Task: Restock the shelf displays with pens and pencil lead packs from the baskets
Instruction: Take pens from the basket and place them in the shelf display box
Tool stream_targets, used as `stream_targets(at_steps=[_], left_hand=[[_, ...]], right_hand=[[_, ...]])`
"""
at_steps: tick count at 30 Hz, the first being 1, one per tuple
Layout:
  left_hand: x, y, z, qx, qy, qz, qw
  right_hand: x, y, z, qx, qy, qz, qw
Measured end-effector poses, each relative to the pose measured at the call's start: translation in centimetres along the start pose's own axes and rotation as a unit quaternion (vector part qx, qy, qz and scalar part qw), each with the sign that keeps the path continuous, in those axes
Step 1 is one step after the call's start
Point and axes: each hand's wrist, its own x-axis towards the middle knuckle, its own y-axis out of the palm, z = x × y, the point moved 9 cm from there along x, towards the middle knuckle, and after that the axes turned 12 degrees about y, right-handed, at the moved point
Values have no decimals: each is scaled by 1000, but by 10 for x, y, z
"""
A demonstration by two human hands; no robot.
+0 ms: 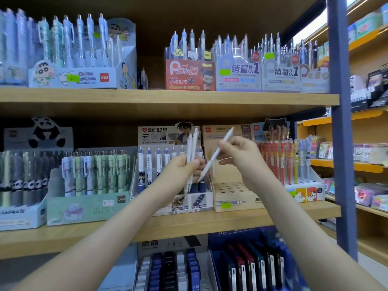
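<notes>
Facing a wooden shelf unit packed with pen displays, with no basket in view. On its middle shelf, between a blue-and-white pen display and a red pencil display, a beige display box with rows of open holes in its stepped top.

In front of the blue-and-white display, the left hand, fingers wrapped round a bundle of white pens held roughly upright. Further right, in front of the beige box's backing card, the right hand, fingers pinching a single white pen at its middle. Slanted, upper end up and right, lower end down by the left hand's fingers and close to the bundle; cannot tell whether touching it.

Looks like the one-at-a-time stage of restocking: reserve of pens kept in the left hand, one pen singled out in the right, not yet in any hole. Probably bound for the beige box, judging by the matching pale colour and the open holes.

Next move, as judged: swing the slanted pen upright, carry it clear of the bundle, line its lower end over one open hole, then lower straight down without nudging the neighbouring displays
</notes>
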Motion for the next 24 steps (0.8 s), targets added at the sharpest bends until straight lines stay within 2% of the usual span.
stream_targets(at_steps=[2, 5, 8, 14, 18, 24], left_hand=[[0, -10, 4, -4, -1, -35, 999], [-1, -18, 8, -3, -4, -57, 998], [-2, -20, 10, -12, -5, -60, 998], [-3, -18, 13, -21, -11, -62, 998], [-3, -18, 15, -34, -10, -57, 998], [-5, -19, 18, -60, -15, -47, 997]], right_hand=[[6, -22, -5, 43, -2, -72, 997], [12, -35, -16, -25, -5, -114, 993], [16, -26, -25, -119, -6, -96, 988], [31, -8, -19, -212, -26, -73, 974], [39, -2, -20, -230, -25, -70, 970], [47, 8, -51, -200, 61, 3, 978]])
